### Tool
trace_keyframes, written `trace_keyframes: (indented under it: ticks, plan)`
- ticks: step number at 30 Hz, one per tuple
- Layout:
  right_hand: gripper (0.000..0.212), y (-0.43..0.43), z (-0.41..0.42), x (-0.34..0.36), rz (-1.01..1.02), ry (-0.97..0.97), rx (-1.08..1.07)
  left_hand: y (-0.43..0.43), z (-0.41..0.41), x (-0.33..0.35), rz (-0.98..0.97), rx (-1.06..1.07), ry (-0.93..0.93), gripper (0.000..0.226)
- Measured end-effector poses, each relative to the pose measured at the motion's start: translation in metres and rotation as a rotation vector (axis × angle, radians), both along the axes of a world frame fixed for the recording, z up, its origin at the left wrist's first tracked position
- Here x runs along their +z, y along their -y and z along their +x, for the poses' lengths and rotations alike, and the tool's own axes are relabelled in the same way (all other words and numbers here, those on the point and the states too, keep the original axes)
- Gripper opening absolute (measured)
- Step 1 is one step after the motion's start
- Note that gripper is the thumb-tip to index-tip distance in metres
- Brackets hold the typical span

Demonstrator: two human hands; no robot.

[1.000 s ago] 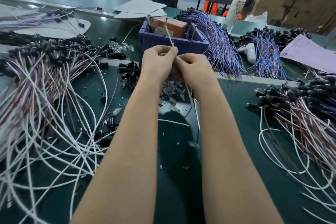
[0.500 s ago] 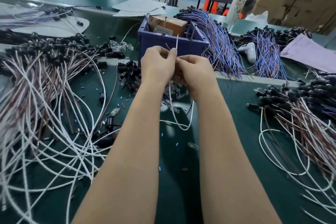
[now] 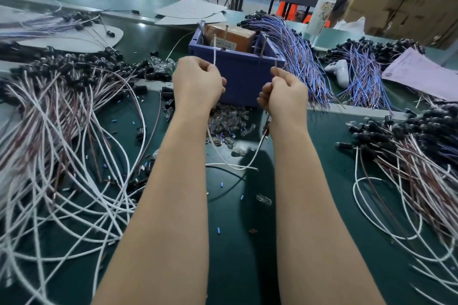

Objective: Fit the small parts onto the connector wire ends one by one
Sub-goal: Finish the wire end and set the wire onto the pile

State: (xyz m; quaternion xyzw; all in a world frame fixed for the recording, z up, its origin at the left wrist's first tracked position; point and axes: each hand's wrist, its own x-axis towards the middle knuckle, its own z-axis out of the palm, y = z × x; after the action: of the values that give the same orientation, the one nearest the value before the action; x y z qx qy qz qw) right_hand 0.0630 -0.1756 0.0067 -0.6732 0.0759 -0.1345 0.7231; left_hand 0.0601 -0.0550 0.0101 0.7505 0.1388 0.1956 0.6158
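Observation:
My left hand (image 3: 198,82) grips a white wire (image 3: 214,49) whose end sticks straight up above the fist. My right hand (image 3: 285,93) grips a brownish wire (image 3: 275,65) with its tip just above the fingers. Below both hands the wires hang down and meet in a loop (image 3: 238,167) over the green mat. A heap of small clear parts (image 3: 230,122) lies on the mat just beyond my wrists. Whether a small part sits inside either fist is hidden.
A blue bin (image 3: 238,69) with a brown box stands right behind my hands. White and brown wires with black connectors (image 3: 62,106) spread on the left, a similar pile (image 3: 416,146) on the right. Blue-purple wire bundles (image 3: 297,57) lie at the back right.
My hands were pressed together at one wire end; now they have pulled apart sideways, each with one wire end, and the loop between them hangs lower.

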Motion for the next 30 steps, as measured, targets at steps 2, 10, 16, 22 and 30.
trace_keyframes:
  ticks: [2,10,16,22,30]
  plan:
    - [0.043,0.002,0.002,0.001,-0.026,0.000,0.027,0.001,-0.001,-0.002,0.009,0.006,0.001,0.030]
    - [0.013,0.005,0.002,-0.002,-0.022,0.111,0.024,0.003,-0.003,-0.002,0.032,-0.042,0.009,0.026]
    - [0.019,0.020,0.008,-0.006,-0.256,0.080,-0.174,0.003,-0.002,-0.002,0.024,-0.072,0.005,0.023]
    - [0.015,0.044,0.016,-0.017,-0.658,-0.326,-0.035,0.002,-0.003,-0.002,0.030,-0.083,0.011,0.021]
    - [0.016,0.017,0.009,-0.026,-0.500,-0.366,0.202,0.001,-0.002,-0.001,0.017,-0.084,0.004,0.021]
